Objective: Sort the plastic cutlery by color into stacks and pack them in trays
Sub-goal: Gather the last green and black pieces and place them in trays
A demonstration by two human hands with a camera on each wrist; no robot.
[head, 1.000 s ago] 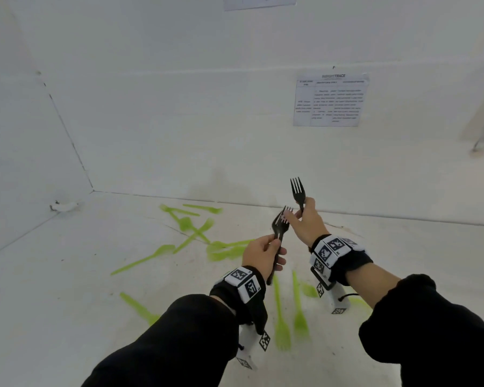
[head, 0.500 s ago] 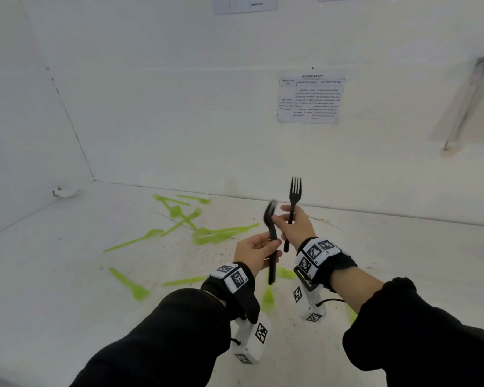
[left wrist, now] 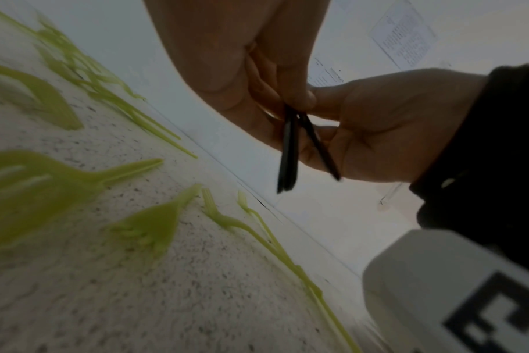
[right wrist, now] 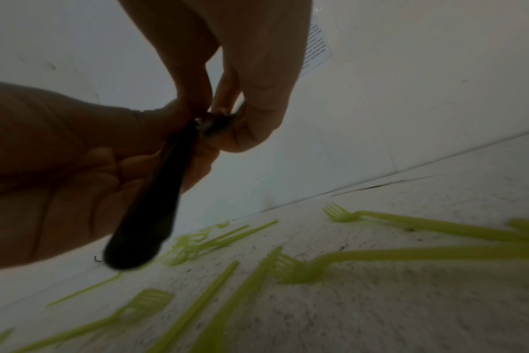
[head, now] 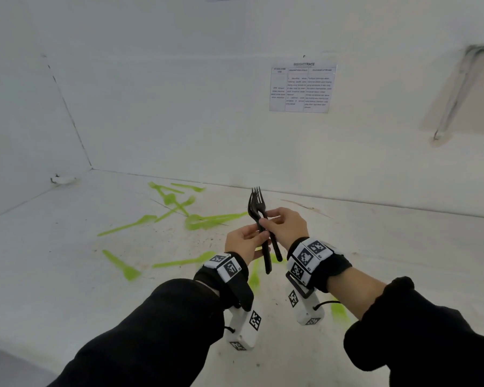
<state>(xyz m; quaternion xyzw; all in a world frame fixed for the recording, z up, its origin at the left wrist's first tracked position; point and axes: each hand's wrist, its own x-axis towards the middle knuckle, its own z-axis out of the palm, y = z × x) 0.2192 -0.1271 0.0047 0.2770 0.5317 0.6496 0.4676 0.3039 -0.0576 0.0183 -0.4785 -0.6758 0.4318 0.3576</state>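
- Holding the black forks [head: 259, 216] upright near the centre of the head view, I have both hands meeting on their necks, tines up and handles hanging down.
- My left hand [head: 242, 243] sits just left of centre, its grip clamped on the black forks: thumb and fingers pinch the handles from the left side.
- My right hand [head: 287, 223] comes in from the right, its grip also clamped on the black forks, thumb and forefinger pinching just below the tines.
- From the left wrist view, the black handles [left wrist: 289, 152] fan slightly apart below the fingers; one handle angles off toward the right hand [left wrist: 378, 124]. How many forks make up the bundle I cannot tell for certain.
- From the right wrist view, the handles [right wrist: 154, 198] run dark and blurred toward the lower left of the frame, against the left hand [right wrist: 61, 167].
- Green cutlery [head: 204, 220] lies scattered on the white counter [head: 67, 275], across the middle left of the head view and under my wrists; some pieces cross one another, others lie apart.
- Green forks [right wrist: 341, 216] show clearly in the lower right of the right wrist view, lying flat.
- A printed sheet [head: 302, 88] hangs on the back wall, upper right of centre.
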